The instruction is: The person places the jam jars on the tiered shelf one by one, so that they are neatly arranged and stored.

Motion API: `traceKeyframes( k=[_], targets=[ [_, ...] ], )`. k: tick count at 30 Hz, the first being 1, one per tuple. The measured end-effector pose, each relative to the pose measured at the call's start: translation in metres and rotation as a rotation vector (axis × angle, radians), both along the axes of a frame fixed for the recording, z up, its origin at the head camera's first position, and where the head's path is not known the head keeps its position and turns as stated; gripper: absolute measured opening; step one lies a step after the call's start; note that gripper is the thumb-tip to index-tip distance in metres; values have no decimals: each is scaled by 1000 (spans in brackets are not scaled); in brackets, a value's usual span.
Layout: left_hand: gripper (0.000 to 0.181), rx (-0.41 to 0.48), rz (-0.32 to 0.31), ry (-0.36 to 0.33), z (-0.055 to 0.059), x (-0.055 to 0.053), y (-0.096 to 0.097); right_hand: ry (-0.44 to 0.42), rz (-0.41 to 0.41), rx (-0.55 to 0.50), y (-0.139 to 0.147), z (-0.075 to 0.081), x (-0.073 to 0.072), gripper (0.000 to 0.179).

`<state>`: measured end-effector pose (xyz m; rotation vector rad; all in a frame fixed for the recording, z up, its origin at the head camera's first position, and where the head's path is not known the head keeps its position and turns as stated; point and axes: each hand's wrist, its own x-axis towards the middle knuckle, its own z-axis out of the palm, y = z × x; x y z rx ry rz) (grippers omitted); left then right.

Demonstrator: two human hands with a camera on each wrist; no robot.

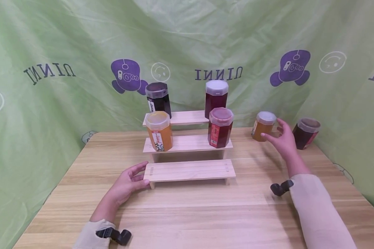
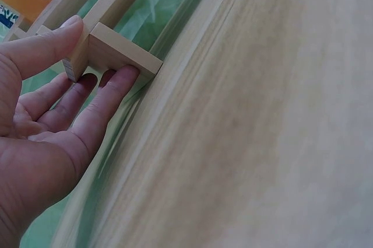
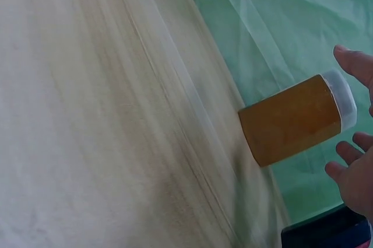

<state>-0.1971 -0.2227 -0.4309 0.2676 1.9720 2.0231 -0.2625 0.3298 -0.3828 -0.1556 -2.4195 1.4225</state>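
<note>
My left hand (image 1: 128,184) holds the left end of the lowest step of a pale wooden tiered stand (image 1: 190,170). In the left wrist view the thumb lies on the board's edge and the other fingers reach beneath it to the leg (image 2: 119,52). Over to the right, my right hand (image 1: 283,141) spreads its thumb and fingers around an orange jar (image 1: 261,130) with a whitish lid. The right wrist view shows that jar (image 3: 294,121) standing on the table, with the fingers apart around its lid (image 3: 342,101).
On the middle step stand another orange jar (image 1: 160,136) and a red jar (image 1: 219,133). The top step bears a dark jar (image 1: 162,103) and a deep red jar (image 1: 216,102). Another dark jar (image 1: 305,134) stands right of my right hand. A green curtain (image 1: 187,41) hangs behind the wooden table (image 1: 205,221).
</note>
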Motion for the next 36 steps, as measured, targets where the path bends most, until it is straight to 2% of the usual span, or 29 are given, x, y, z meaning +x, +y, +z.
traceKeyframes(
  k=[7,15,29,36],
  targets=[
    [79,-20,7,8,0,0,0,-10,-4,69,4,4,-9,97],
    [81,-13,3,13,0,-1,0,-47,15,92,6,11,-25,99],
    [81,15,-5,10,-3,-2,0,-101,33,41,9,11,-42,103],
    [81,17,-2,5,-2,-2,0,-97,3,9,7,8,-52,97]
  ],
)
